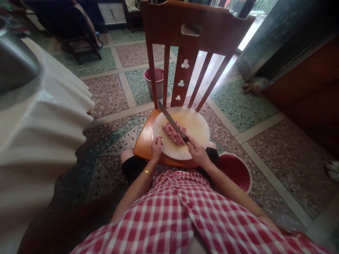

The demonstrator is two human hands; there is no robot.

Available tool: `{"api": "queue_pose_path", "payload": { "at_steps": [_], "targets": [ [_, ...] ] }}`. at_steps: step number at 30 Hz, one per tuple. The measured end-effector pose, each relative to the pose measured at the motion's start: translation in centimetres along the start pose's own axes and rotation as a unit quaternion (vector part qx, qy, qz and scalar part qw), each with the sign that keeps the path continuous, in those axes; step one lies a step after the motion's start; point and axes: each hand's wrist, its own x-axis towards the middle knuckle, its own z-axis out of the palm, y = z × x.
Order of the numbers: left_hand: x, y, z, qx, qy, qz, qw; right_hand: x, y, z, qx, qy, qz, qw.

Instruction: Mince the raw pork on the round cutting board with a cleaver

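A round white cutting board (197,132) lies on the seat of a wooden chair (145,137) in front of me. Minced red-and-white meat (172,135) forms a flat oblong patch on the board. My right hand (198,152) grips the dark handle of a long-bladed knife (169,118). Its blade slants across the top of the meat, tip pointing to the far left past the board's edge. At the near left rim, my left hand (156,148) has its fingers curled closed against the board's edge.
The chair's slatted back (182,70) rises beyond the board. Behind it stands a bucket (156,82); a red-lined basin (235,172) is by my right knee. A cloth-covered table (53,98) with a metal pot (16,58) is at left. A person's leg (88,23) shows far left.
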Motion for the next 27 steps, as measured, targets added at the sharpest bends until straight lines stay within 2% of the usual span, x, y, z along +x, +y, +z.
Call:
{"api": "queue_pose_path", "payload": {
  "at_steps": [3, 6, 8, 14, 19, 24, 27],
  "targets": [
    [0.0, -0.1, -0.6, 0.000, 0.012, -0.002, 1.000, 0.3, -0.3, 0.5, 0.007, 0.022, -0.018, 1.000],
    [0.0, -0.1, -1.1, 0.001, 0.016, -0.004, 1.000, 0.4, 1.1, 1.6, -0.031, -0.026, 0.047, 0.998],
    [0.1, -0.1, -1.4, 0.006, 0.014, -0.004, 1.000, 0.4, 1.6, 1.8, -0.037, -0.042, 0.060, 0.997],
    [0.2, 0.0, -1.5, 0.005, 0.028, 0.001, 1.000, 0.1, 0.1, 1.5, -0.003, -0.005, -0.020, 1.000],
    [0.8, 0.0, -2.3, -0.002, 0.055, -0.008, 0.998, -0.2, 1.6, 2.0, -0.038, -0.057, 0.050, 0.996],
    [2.2, -0.1, -4.2, -0.011, 0.108, -0.010, 0.994, -0.5, 0.4, 1.2, -0.003, -0.038, -0.001, 0.999],
    [2.6, -0.1, -5.1, 0.011, 0.125, -0.014, 0.992, -0.5, 0.7, 1.7, -0.027, -0.045, 0.015, 0.999]
  ]
}}
